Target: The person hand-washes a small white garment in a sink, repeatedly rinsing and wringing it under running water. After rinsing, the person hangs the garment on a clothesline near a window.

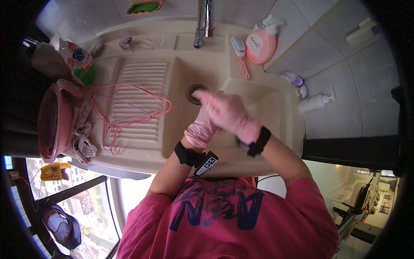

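Both hands wear pink rubber-like gloves and meet over the laundry sink, near its drain. My right hand lies across my left hand and partly hides it; the right is blurred, and its fingers point up and to the left. Whether either hand holds something between them cannot be seen. Pink clothes hangers lie on the ribbed washboard to the left. A small dark thing shows in the basin beside my right wrist.
The chrome faucet stands behind the drain. At the right rim are a scrub brush, a pink pump bottle and a white pump bottle. A pink basin and a detergent pouch stand at the left.
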{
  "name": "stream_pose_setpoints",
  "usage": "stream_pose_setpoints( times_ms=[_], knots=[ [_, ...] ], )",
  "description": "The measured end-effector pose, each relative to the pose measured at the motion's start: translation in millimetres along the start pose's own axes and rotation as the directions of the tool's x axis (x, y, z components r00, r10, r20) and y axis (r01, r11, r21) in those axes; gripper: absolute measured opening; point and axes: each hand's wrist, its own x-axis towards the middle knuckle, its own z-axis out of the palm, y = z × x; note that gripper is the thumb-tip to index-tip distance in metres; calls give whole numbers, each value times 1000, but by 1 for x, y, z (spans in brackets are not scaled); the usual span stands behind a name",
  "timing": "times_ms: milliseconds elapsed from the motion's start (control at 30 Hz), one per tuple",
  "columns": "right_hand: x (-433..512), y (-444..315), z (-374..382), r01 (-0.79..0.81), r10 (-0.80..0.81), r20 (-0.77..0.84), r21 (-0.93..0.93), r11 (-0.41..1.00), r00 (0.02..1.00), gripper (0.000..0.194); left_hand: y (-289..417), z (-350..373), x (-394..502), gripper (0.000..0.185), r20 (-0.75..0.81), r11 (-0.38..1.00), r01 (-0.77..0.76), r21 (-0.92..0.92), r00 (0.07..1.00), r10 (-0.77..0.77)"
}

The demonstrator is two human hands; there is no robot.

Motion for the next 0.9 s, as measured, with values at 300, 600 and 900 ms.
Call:
stream_pose_setpoints(
  times_ms=[300, 600, 900],
  knots=[
    [-9, 32, 28, 51, -47, -88, 40, 998, 995, 21, 3, -33, -4, 22, 419, 976, 201, 81, 882, -217],
    [0, 20, -9, -236, 471, 46, 905, 354, 881, 30, 34, -2, -5, 39, -34, 897, 309, -316, 941, -336],
    [13, 10, 4, -105, 108, -198, 25, 994, 974, 23, 8, 17, 3, 34, -73, 961, 250, -120, 963, -260]
  ],
)
